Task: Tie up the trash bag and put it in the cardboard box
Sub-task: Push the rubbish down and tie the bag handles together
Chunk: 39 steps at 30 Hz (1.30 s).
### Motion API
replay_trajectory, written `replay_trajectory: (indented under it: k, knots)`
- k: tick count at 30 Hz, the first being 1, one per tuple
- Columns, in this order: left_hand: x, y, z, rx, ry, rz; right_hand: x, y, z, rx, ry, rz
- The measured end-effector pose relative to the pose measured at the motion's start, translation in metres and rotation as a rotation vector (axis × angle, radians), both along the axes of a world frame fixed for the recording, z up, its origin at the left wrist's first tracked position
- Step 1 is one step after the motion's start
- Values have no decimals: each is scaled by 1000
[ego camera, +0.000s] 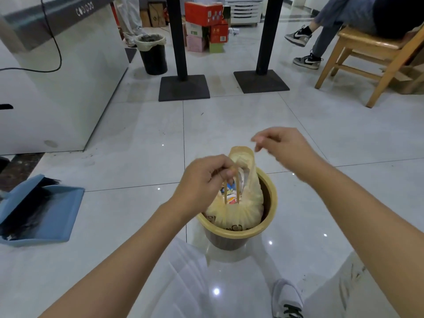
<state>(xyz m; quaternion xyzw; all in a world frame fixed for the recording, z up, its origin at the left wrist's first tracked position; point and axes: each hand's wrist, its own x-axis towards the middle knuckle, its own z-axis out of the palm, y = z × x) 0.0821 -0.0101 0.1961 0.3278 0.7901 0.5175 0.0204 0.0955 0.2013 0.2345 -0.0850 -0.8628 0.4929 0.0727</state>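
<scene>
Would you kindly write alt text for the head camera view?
Two bare hands work a yellowish trash bag sitting in a small bin: the left hand pinches its drawstring, the right hand hovers above. A blue dustpan lies left on the tiled floor.

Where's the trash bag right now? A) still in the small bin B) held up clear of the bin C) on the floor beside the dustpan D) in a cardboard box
A: the trash bag sits inside the small bin, its drawstring pinched by the left hand.
</scene>
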Motion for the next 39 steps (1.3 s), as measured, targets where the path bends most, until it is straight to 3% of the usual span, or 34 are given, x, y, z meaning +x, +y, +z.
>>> replay_trajectory:
  k: [3, 8, 15, 22, 27, 32, 36, 39]
  knots:
    - [2, -2, 18, 46, 33, -68, -14, 27, -8, -46, -66, -219]
    - [3, 1, 6, 36, -134, -148, -27, 34, -46, -42, -278, -198]
    - [-8, -10, 7, -75, -116, -37, -36, 8, -88, 279, -520, -193]
    - [-13, -22, 0, -213, -23, 4, -42, -13, -96, 395, -496, -281]
    - [-27, -23, -8, -174, -53, 258, -56, -11, -99, 454, -430, -332]
    - [-61, 4, -30, -362, -82, 412, -60, 0, -92, 450, -327, -321]
    - [-91, 40, -62, -583, -100, 403, -53, 18, -82, 378, -288, -260]
    - [-109, 64, -72, -593, -35, 325, -45, 30, -81, 298, -276, -205]
